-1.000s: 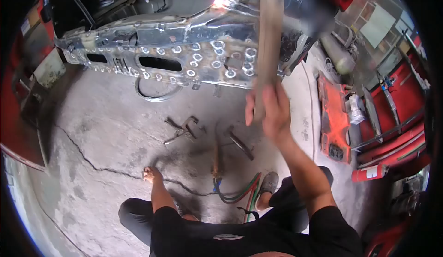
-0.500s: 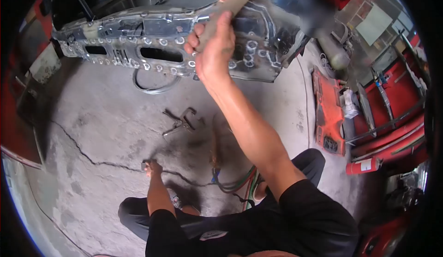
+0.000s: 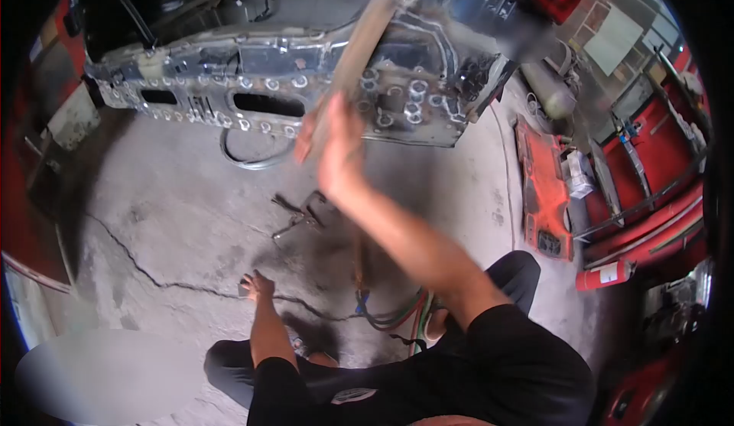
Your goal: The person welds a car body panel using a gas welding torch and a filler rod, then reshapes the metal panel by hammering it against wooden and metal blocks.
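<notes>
My right hand [image 3: 336, 147], smeared by motion, is closed around a long flat wooden stick [image 3: 363, 40]. The stick points up and away, in front of a stripped car body panel [image 3: 267, 63] with bright round ground spots and oval openings. Low at the left, my left hand [image 3: 258, 284] is over the concrete floor beside a long crack, its fingers apart and nothing visible in them. Between my hands and the panel lies a metal locking clamp [image 3: 306, 216]. A brownish torch-like tool [image 3: 359, 261] is near my feet.
Red and green hoses [image 3: 413, 319] run by my foot. A coil of wire [image 3: 252, 162] is under the panel. At the right are a red panel [image 3: 544, 189], a red cylinder [image 3: 602, 275] and a grey gas cylinder [image 3: 549, 89]. A blurred patch covers the lower left.
My right hand and the wooden stick have come down and slightly left, nearer to me. My left hand's fingers have spread, and the small grey thing at them no longer shows. The bright glow has gone.
</notes>
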### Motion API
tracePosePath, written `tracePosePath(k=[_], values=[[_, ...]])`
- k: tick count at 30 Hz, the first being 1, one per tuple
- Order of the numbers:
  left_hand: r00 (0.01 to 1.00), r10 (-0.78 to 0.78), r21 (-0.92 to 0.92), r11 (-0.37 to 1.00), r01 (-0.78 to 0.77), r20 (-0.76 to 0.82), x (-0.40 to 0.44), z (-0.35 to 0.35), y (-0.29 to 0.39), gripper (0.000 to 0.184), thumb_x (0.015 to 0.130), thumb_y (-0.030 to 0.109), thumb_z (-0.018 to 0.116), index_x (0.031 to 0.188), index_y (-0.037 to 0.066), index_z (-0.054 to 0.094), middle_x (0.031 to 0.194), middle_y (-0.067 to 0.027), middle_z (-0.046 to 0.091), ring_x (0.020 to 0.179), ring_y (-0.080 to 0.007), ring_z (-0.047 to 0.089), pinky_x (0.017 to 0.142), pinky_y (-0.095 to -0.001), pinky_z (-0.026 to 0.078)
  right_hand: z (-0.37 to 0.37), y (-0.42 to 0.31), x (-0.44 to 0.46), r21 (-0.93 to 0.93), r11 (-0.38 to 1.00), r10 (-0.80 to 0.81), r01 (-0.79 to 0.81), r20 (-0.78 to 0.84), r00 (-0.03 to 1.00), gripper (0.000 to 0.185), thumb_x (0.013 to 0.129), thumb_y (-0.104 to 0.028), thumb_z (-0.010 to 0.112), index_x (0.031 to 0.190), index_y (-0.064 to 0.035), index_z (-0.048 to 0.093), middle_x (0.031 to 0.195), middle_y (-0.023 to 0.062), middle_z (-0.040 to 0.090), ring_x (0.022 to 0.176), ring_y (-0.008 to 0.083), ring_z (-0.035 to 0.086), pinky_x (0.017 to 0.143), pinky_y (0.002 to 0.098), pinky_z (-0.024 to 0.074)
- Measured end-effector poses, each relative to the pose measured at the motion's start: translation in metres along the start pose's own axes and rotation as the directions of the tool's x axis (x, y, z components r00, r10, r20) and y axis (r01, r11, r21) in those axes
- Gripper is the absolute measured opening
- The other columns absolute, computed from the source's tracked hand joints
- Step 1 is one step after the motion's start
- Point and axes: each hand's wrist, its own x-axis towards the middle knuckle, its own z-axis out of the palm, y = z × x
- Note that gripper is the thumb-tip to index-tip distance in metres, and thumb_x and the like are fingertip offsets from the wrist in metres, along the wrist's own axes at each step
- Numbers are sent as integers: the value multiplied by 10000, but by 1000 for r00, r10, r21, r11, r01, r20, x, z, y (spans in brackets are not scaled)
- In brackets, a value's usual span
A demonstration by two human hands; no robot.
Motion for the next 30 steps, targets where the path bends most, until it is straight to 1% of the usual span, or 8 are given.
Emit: tracePosePath(k=[11, 17, 22, 24, 25, 27, 28, 30], values=[[986, 89, 226, 973, -55, -141, 19, 39, -47, 603, 933, 217, 613, 1498, 253, 403, 1667, -43, 157, 1447, -422, 283, 899, -560, 526, -32, -98, 45, 68, 997, -41, 39, 17, 999, 480, 1021, -568, 445, 976, -90, 465, 737, 53, 512, 458, 160, 474, 422, 332, 433], [968, 117, 386, 922, -23, -222, 19, 26, -30, 530, 918, 287, 629, 1410, 165, 476, 1425, -82, 463, 1270, -320, 438, 875, -496, 500, -91, -119, -3, -430, 864, 292, -261, 7, 956, 419, 979, -323, 588, 1287, -82, 437, 829, 59, 545, 521, 148, 511, 486, 323, 474], [981, 4, 58, 998, 8, -194, -15, 23, 19, 627, 935, 495, 564, 1319, 5, 487, 1279, -143, 568, 1242, -352, 499, 918, -527, 499, -95, -141, -13, -748, 616, 309, -248, -61, 949, 480, 876, -111, 677, 1305, 7, 497, 991, 158, 617, 688, 222, 634, 586, 323, 527], [959, 223, 72, 974, -214, -173, -11, 64, 23, 642, 948, 458, 571, 1265, -92, 481, 1080, -200, 643, 957, -334, 663, 822, -476, 551, -80, -173, -2, -910, 407, 331, -73, 72, 941, 547, 846, -82, 699, 1349, 17, 507, 1029, 185, 640, 778, 275, 665, 670, 350, 544], [947, 242, -395, 865, -310, -212, -14, 89, 24, 530, 963, 414, 589, 1130, -89, 578, 978, -202, 681, 904, -299, 690, 784, -449, 554, -72, -189, 3, -954, 299, 339, 33, 139, 930, 582, 831, -67, 710, 1371, 22, 512, 1048, 199, 651, 824, 301, 681, 711, 364, 552], [960, 271, -903, 426, -50, 75, -99, 36, 59, 359, 994, 268, 558, 945, -72, 664, 854, -133, 696, 779, -177, 648, 659, -345, 526, -51, -230, 15, -934, 128, 309, 334, 358, 881, 662, 800, -39, 718, 1416, 21, 486, 883, 136, 659, 706, 233, 670, 677, 332, 529], [910, 375, -963, 258, 81, 177, -155, -13, 79, 377, 987, 311, 579, 1002, -53, 673, 848, -91, 680, 744, -144, 604, 621, -334, 494, -28, -258, 31, -966, 102, 394, 236, 257, 882, 691, 786, -45, 735, 1430, 12, 489, 881, 165, 652, 720, 286, 674, 671, 353, 525], [902, 233, -859, 460, 226, 363, -228, -58, 105, 376, 960, 372, 618, 1058, 11, 661, 902, -66, 676, 779, -138, 598, 620, -315, 472, 19, -319, 72, -873, -255, 573, 415, 209, 792, 612, 828, -48, 705, 1417, -83, 540, 1006, 174, 656, 726, 326, 657, 627, 414, 524]])
